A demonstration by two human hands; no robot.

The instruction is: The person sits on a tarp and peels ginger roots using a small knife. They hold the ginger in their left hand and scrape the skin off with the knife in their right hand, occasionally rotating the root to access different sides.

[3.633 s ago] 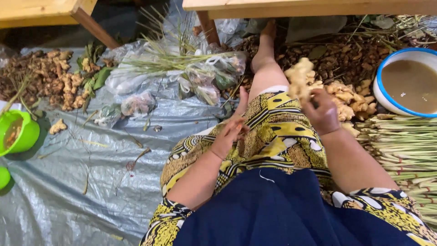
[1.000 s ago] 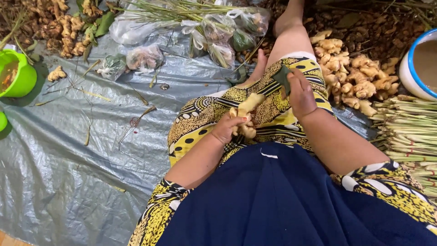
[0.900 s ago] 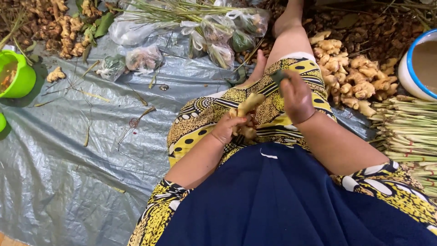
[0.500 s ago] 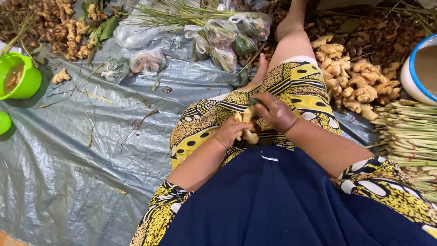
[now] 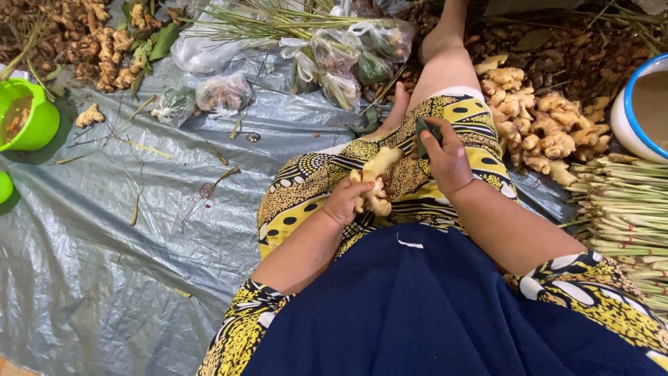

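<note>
Ginger root (image 5: 374,182) held over the lap, left hand (image 5: 346,202) closed round its lower end, w/ the top lobe sticking up free. Right hand (image 5: 445,157) just beside it, fingers curled tight on a small dark tool (image 5: 422,132); blade not visible. Loose ginger pile (image 5: 536,125) on the ground at right, lemongrass bundles (image 5: 626,216) near it. White-and-blue basin (image 5: 643,104) holds brownish liquid. Green bowl (image 5: 26,122) at far left has murky water & scraps. Clear plastic bags (image 5: 348,59) w/ greens lie on the grey tarp (image 5: 104,264).
</note>
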